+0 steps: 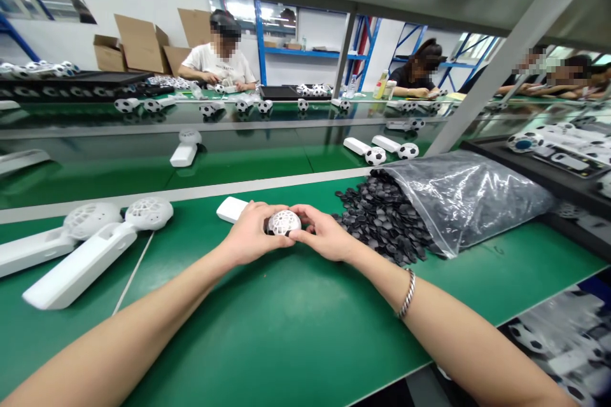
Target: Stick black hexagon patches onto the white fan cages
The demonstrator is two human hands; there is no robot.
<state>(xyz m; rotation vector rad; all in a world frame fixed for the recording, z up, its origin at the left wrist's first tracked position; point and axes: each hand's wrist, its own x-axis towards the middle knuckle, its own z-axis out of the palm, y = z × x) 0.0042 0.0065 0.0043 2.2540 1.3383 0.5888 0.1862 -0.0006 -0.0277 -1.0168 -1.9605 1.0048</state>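
Both hands meet at the middle of a green table (286, 337). Left hand (248, 236) and right hand (327, 235) are curled round a white lattice ball (284, 222), with the fingertips closed on it from either side. The ball is the head of a white wand (231, 208), whose flat handle pokes out past the left hand and rests on the table. A bracelet (407, 292) is on the right wrist.

No black shows on the ball, and its openwork looks bare all over. Just right of the right hand is a heap of small black pieces (377, 219), spilling from an open clear bag (470, 194). Neither hand holds a piece.

Two more wands (90, 245) lie side by side at the left, both heads plain white. On the belt (248, 165) beyond the table lie two finished wands (375, 156), their heads patched black and white like footballs, and another white one (186, 147) lies farther left.

Judging by this, the ball in hand is at its very start and all of its patches are yet to go on. The two at the left are untouched.

Other people sit working at a far bench, with cardboard boxes (138, 44) behind them.
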